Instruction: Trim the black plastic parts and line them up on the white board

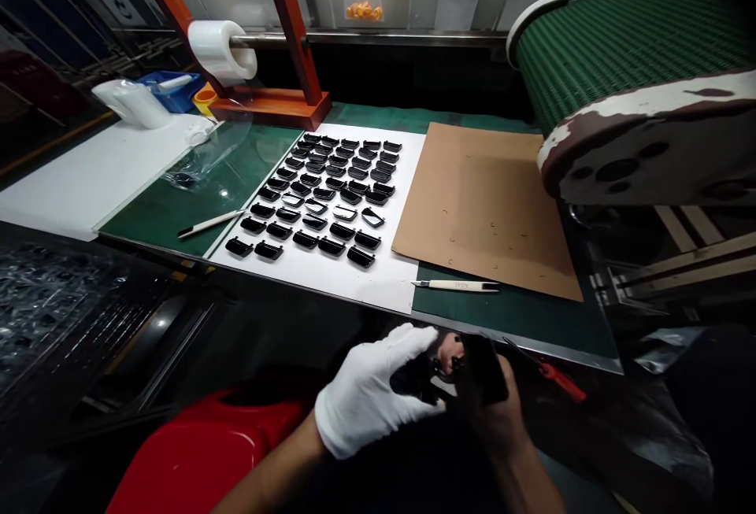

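In front of my body, below the table edge, my left hand [378,388] wears a white glove, its thumb and fingers curved round the left side of a glossy black piece whose outline is lost in shadow. My bare right hand [508,412] grips a dark, flat, rounded block [484,368] from the right. Pinkish skin shows between the hands, perhaps a fingertip or a reflection. Beyond them, several small glossy black parts [315,222] with tabs lie in rows on a white sheet [378,286].
White-handled craft knives lie at the sheet's right [454,285] and left [209,223]. Brown cardboard [484,207] covers the table's right side, near a green belt [638,42]. A film roll [221,51] hangs on an orange frame. A red stool [201,451] stands lower left.
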The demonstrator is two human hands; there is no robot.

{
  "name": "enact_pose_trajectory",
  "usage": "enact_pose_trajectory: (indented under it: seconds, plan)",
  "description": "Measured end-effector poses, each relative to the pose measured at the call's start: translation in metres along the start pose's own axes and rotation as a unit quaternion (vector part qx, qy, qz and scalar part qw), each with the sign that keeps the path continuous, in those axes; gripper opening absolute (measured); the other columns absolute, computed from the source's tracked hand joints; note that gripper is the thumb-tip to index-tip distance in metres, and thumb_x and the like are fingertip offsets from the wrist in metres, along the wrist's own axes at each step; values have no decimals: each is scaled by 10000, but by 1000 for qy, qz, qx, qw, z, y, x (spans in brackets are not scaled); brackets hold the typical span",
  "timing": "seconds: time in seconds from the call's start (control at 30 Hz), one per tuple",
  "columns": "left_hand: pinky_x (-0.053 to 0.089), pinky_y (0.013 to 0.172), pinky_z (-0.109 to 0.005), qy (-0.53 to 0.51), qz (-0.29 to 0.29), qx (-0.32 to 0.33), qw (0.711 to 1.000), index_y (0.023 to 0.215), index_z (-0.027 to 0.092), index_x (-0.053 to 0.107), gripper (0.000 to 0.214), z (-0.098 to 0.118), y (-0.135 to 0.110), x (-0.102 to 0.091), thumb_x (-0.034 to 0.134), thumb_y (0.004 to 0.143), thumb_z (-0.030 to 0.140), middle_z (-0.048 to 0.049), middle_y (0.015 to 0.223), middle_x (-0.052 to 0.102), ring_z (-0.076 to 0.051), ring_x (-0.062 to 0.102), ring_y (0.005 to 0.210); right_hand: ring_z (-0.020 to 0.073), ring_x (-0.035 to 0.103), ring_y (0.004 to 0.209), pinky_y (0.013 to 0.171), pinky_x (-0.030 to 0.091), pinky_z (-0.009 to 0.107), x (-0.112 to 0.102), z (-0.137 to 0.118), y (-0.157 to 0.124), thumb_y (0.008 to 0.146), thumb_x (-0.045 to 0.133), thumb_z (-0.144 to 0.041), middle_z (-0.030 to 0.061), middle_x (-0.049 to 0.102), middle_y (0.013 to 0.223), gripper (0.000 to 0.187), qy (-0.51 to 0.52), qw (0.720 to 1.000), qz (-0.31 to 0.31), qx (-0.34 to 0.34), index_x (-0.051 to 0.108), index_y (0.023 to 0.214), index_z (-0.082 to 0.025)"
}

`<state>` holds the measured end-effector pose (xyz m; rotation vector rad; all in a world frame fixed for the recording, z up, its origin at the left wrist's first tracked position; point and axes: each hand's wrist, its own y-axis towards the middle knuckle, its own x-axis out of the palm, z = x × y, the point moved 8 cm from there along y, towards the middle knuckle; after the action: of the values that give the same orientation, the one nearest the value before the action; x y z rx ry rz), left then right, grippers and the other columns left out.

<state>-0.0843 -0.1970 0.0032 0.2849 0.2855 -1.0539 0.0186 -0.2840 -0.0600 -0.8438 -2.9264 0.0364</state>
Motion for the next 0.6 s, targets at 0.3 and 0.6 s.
enact_pose_trajectory:
  seconds: [0.3,0.6]
  plan:
    - [526,722,-289,227,-255,-30,940,956,205,641,300,-32,10,34,714,678,291,-22,861,645,-197,621,777,168,547,692,631,390,266,10,-25,-14,834,514,-250,13,610,708,176,-224,971,-73,45,617,696,-214]
    - [394,1057,-316,136,-17,15,990,1293,191,504,677,-35,103,-36,773,678,281,-68,1285,583,-203,549,1176,165,564,638,611,462,259,-65,-15,-31,615,757,-503,17,648,698,307,83,964,237,92,695,780,-252]
